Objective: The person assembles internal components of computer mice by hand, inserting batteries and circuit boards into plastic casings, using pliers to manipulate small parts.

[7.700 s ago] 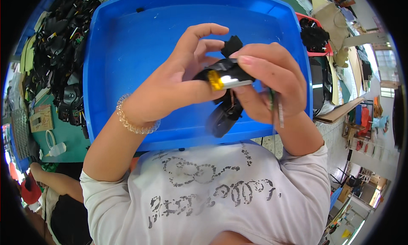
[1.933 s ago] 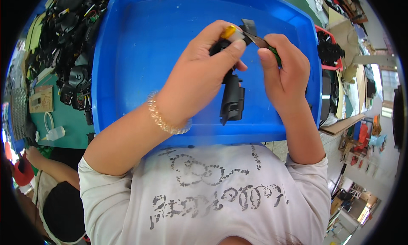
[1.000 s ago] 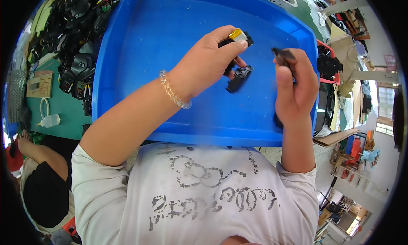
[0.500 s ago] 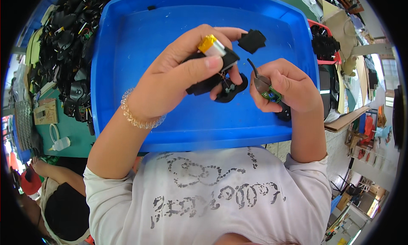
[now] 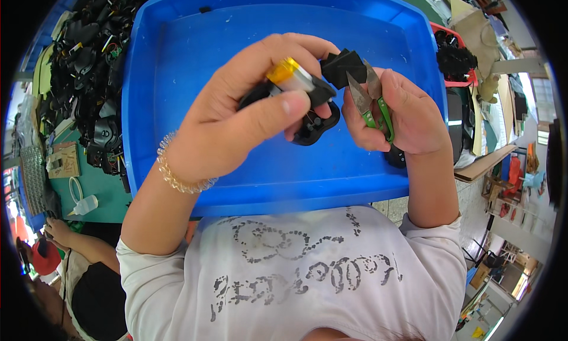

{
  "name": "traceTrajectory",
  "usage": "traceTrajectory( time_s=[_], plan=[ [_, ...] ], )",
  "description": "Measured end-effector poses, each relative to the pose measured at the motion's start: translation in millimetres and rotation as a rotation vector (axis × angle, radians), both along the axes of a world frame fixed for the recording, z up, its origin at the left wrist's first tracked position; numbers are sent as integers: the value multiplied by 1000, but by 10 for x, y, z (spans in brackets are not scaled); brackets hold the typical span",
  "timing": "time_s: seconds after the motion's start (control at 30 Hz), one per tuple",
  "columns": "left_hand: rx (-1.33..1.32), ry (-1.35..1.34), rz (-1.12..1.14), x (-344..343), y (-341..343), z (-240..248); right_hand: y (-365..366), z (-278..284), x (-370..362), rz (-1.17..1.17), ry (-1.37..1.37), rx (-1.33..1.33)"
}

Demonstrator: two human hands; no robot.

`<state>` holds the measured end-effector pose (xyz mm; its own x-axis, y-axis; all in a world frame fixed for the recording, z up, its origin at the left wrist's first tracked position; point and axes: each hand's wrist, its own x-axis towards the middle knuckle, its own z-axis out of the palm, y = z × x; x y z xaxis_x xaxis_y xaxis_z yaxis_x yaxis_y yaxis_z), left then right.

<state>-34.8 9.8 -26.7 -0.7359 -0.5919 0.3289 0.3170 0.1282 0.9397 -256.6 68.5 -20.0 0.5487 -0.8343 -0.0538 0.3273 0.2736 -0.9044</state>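
Observation:
My left hand (image 5: 228, 119) is closed around a black plastic device (image 5: 320, 125). A silver pouch battery with yellow tape (image 5: 290, 76) sticks up from it beside my thumb. Thin square black pads (image 5: 343, 68), stacked unevenly, are at the tip of my left index finger. In my right hand (image 5: 417, 113) are green-handled thread snips (image 5: 384, 113), gripped with their two blades apart. The blade tips point up beside the black pads; whether they touch, I cannot tell. Both hands are above the blue tray (image 5: 133, 110).
Many black parts with wires and batteries are heaped (image 5: 83, 63) left of the tray. A squeeze bottle (image 5: 87, 205) lies near the green table's edge. At right stands a red basket (image 5: 471, 77) of black pieces. Another person's arm (image 5: 89, 246) shows at lower left.
The snips have swung so their blades show apart, up beside the black pads. My left hand has tilted the device and battery slightly, and the pads have shifted down and left.

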Motion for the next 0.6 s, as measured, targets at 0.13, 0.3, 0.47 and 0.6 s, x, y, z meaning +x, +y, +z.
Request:
traceTrajectory(
  time_s=[0.13,0.3,0.47,0.6],
  plan=[
    [171,132,-66,19,-93,37,24,19,65,31,-8,16],
    [190,79,-142,53,-163,60,80,6,63,66,-59,-10],
    [389,190,-63,51,-169,-4,59,46,-30,113,9,-43],
    [486,156,-75,37,-125,54,68,41,47,-218,72,-218]
  ],
)
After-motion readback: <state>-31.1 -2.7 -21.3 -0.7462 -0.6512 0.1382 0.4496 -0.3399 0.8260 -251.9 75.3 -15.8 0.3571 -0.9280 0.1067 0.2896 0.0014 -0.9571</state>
